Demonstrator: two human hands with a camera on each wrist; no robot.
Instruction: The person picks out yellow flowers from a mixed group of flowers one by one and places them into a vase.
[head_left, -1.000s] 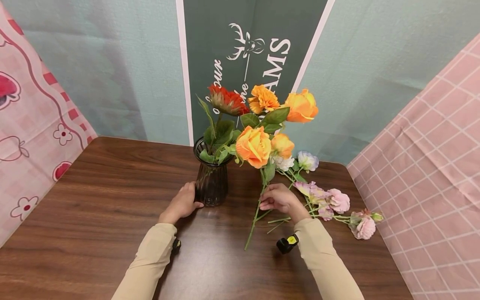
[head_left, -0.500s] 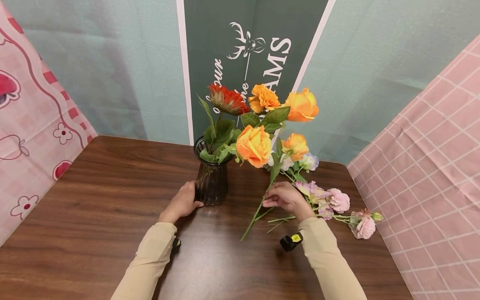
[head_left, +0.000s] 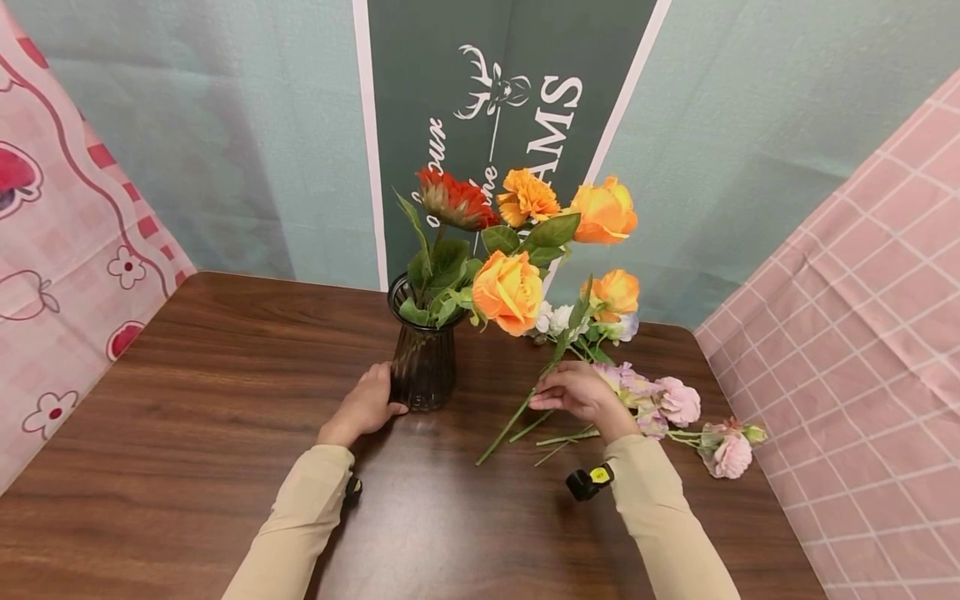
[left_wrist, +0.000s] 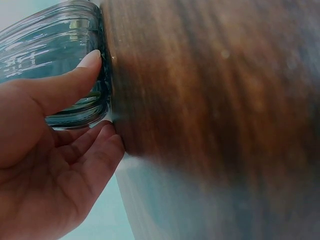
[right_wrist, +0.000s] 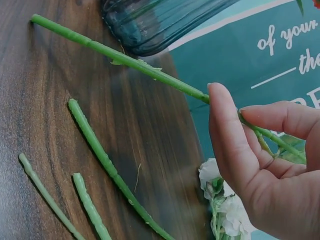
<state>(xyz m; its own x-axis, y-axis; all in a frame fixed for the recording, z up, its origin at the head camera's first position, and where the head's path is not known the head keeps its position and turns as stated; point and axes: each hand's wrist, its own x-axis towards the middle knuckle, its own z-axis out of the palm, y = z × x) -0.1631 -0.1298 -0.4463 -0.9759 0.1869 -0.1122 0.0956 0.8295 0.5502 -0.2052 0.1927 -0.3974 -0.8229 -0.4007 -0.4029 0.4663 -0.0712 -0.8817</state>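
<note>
A dark ribbed glass vase (head_left: 423, 367) stands upright on the table, holding a red flower (head_left: 456, 200), an orange carnation (head_left: 527, 197) and large orange roses (head_left: 507, 293). Low on its left side, my left hand (head_left: 363, 406) holds it; the left wrist view has the thumb across the glass and the fingers at the far side of its base. Right of the vase, my right hand (head_left: 577, 393) pinches the green stem (right_wrist: 125, 61) of a smaller orange flower (head_left: 617, 293). That stem slants, its bloom up and right, its cut end pointing lower left.
Pale pink flowers (head_left: 678, 402) and white blooms (head_left: 553, 320) lie on the brown table (head_left: 225, 400) to the right, around the right hand. Loose stem ends (right_wrist: 107, 162) lie below the held stem. Fabric hangs behind and at both sides.
My right hand has moved slightly right, and the orange flower in it has tilted to the right, its bloom coming away from the large rose. The left hand and vase stay put.
</note>
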